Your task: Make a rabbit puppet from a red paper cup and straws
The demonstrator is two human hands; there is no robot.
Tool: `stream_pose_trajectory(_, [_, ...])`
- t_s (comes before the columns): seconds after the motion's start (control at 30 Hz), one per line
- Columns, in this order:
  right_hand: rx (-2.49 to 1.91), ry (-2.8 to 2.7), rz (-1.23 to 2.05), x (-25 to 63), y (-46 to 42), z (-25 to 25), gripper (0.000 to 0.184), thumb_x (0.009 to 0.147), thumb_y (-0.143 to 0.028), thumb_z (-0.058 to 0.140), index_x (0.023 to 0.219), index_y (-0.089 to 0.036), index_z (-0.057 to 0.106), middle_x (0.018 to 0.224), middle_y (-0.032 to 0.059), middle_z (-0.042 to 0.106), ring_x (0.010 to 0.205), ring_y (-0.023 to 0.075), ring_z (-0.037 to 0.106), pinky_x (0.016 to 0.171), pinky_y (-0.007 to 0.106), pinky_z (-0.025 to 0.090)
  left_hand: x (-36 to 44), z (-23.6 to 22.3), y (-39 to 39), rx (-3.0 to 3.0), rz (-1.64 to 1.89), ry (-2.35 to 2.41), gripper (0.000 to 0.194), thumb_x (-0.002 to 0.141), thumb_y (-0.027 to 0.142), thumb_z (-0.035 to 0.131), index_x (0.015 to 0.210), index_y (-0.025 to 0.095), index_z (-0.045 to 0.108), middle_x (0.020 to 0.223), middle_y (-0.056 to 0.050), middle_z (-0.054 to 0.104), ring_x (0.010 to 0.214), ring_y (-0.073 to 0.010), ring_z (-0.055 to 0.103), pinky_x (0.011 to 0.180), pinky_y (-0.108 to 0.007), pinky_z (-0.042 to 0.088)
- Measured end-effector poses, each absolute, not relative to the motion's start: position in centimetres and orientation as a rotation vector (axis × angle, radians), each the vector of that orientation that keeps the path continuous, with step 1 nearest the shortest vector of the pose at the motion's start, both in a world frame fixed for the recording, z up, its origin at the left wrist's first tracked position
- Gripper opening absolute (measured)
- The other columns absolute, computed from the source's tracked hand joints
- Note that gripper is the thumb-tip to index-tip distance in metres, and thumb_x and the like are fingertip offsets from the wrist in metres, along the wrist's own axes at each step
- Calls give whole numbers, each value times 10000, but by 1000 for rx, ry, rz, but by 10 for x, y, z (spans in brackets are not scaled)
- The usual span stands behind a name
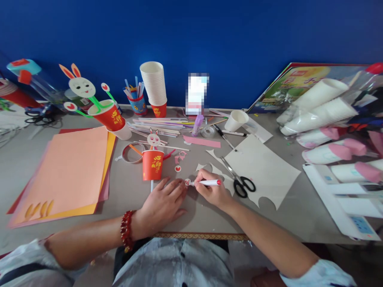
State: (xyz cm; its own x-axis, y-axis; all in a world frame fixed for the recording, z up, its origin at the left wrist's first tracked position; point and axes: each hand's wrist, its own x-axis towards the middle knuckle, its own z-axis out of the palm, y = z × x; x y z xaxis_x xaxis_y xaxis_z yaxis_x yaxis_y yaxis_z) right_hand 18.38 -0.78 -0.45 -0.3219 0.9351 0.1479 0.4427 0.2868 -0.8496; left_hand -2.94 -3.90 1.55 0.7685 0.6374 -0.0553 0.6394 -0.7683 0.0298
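Note:
My right hand (213, 191) is closed around a white marker with a red cap (208, 182), its tip on a small white paper circle with a red mark (187, 182). My left hand (163, 201) lies flat on the table, fingers stretched out, with the fingertips holding down the circle's left side. A red bead bracelet (126, 230) is on my left wrist. Just behind my hands stands a red paper cup (153, 164) with a small paper rabbit head on a straw (153, 138). Another small circle with a red heart (178, 168) lies beside the cup.
Black-handled scissors (241, 181) lie on a cut white sheet (263, 169) to the right. Orange and pink paper sheets (72, 171) lie at left. Behind are a bigger rabbit cup (109, 113), stacked white cups (154, 83), straws (161, 123), tape (132, 152) and lying cups (320, 105).

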Motion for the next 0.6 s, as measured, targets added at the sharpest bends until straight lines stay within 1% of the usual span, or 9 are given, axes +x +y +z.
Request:
stream_pose_trajectory(0.17, [-1230, -1874, 940, 185, -8, -6, 136, 815, -158, 510, 696, -224, 503, 595, -40, 522, 534, 122, 462, 534, 241, 348, -29, 15, -39, 2912, -70, 1051, 617, 925, 528, 539, 1391, 127, 488, 1426, -106, 544, 1326, -266, 449, 1098, -459, 326])
stream_pose_trajectory(0.33, [-1216, -1849, 936, 185, -8, -7, 150, 818, -153, 523, 692, -222, 483, 589, -46, 502, 522, 115, 443, 521, 239, 336, -29, 14, -39, 2928, -85, 1054, 597, 942, 538, 498, 1391, 145, 491, 1431, -120, 534, 1333, -269, 449, 1097, -445, 322])
stream_pose_trajectory(0.6, [-1219, -1761, 890, 186, -9, -11, 165, 849, -172, 523, 703, -226, 471, 596, -46, 503, 531, 122, 443, 537, 248, 350, -30, 14, -40, 2912, -56, 1059, 605, 930, 535, 525, 1388, 142, 493, 1410, -107, 554, 1321, -268, 457, 1097, -460, 331])
